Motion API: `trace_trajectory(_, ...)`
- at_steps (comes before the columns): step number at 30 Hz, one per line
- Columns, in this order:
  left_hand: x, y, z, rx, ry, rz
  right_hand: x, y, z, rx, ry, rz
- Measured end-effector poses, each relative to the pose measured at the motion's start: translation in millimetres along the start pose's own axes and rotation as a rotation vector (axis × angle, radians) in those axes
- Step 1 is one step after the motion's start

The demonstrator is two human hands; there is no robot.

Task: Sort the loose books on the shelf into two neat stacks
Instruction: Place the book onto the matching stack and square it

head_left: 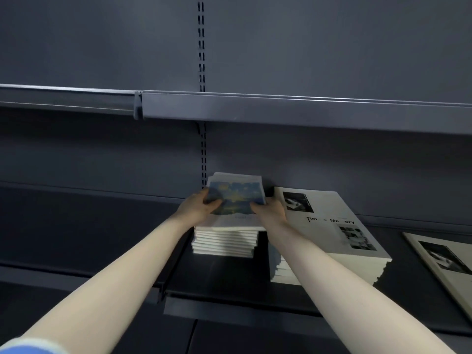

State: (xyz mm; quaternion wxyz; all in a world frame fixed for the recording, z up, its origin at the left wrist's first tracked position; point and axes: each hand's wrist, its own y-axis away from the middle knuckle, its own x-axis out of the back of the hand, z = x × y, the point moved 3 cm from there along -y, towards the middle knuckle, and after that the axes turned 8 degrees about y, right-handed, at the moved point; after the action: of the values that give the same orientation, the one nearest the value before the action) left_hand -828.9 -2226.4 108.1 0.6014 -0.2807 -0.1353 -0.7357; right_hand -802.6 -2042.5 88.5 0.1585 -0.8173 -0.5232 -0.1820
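On the pale cover (332, 221) topping the stack at your 3 o'clock, you can read a broken title: "Tim", then a gap, then "Me" and "ory", with letters between too faint to make out. The blue-and-yellow cover (236, 198) at 12 o'clock carries a line of print below the picture, blurred beyond reading.

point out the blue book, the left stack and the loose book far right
blue book (236, 194): head view, cover centre
left stack (224, 242): head view, page edges
loose book (444, 261): head view, cover
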Motion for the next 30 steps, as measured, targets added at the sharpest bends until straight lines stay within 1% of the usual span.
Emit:
trace_trajectory(5,1,-25,-3,0.03,-0.036,-0.058,-4,-16,-3,-0.036,0.005,-0.011)
trace_trajectory(8,0,-38,-6,0.049,-0.03,-0.048,-8,-27,-2,-0.047,0.005,-0.031)
trace_trajectory(15,-2,-61,-16,0.042,-0.042,-0.038,-16,-41,-1,-0.022,-0.018,0.014)
trace_trajectory(22,-5,-71,-21,0.042,0.105,-0.016,-15,-46,-6,-0.016,-0.007,0.014)
trace_trajectory(27,-4,-73,-23,0.022,0.192,0.048,-14,-46,-8,-0.024,0.044,0.038)
trace_trajectory(30,-3,-67,-18,-0.032,0.13,0.122,-11,-39,-11,-0.026,0.041,0.048)
